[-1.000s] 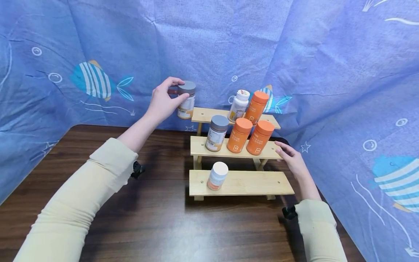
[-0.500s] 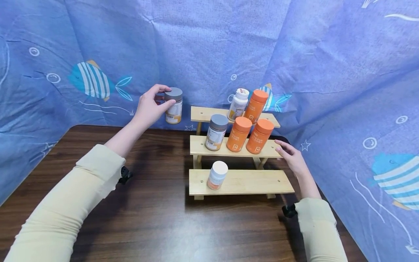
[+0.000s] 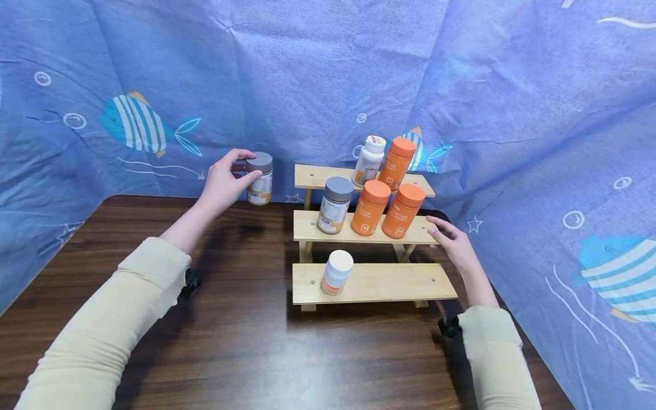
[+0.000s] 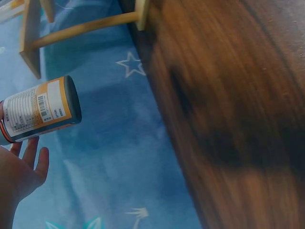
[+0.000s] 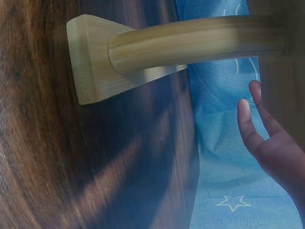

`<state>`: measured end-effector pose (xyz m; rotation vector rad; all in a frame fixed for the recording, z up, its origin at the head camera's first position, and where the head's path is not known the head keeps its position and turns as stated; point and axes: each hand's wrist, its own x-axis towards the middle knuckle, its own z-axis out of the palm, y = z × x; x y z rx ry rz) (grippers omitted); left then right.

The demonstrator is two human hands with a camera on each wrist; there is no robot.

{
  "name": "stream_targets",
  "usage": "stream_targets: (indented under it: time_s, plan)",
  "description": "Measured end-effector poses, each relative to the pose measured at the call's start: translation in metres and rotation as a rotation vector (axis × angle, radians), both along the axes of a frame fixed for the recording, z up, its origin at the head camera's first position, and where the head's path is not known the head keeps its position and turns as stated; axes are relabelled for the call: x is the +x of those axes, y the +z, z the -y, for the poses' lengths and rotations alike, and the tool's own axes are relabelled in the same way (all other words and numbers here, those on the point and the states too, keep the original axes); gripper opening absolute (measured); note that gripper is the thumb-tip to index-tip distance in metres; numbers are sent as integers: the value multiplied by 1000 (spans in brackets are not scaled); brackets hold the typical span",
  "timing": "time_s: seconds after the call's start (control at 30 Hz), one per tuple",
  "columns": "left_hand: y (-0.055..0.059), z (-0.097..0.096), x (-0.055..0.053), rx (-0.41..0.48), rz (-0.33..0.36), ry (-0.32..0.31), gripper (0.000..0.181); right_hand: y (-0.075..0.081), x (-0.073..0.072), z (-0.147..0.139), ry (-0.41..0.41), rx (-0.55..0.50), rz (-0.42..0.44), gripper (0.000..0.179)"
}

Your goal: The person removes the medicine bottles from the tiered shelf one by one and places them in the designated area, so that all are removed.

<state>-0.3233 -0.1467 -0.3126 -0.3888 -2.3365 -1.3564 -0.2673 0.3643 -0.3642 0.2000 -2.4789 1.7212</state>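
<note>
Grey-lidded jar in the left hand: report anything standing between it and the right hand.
In the head view, a second grey-lidded jar and two orange bottles, on the middle shelf, stand between the held jar and the right hand.

Below the left hand (image 3: 222,181), open worktop (image 3: 236,341) left room to pass. To that hand's right, the tiered shelf (image 3: 392,282) stood in the way, a grey-lidded jar (image 3: 333,209) and two orange jars (image 3: 369,212) blocking a straight path across to the right hand (image 3: 456,246). Just beyond both, the curtain (image 3: 528,165) closed things off.
</note>
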Motion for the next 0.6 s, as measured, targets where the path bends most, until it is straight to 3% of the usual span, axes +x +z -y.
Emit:
stream_targets:
  time_s: [0.23,0.6]
  plan:
    - [-22,-4,-3,12,1,19,39,-15,-11,-12,24,-22,-36,47]
    - [-55,-7,-13,40,-18,54,38,-21,-15,-15,33,-24,-75,44]
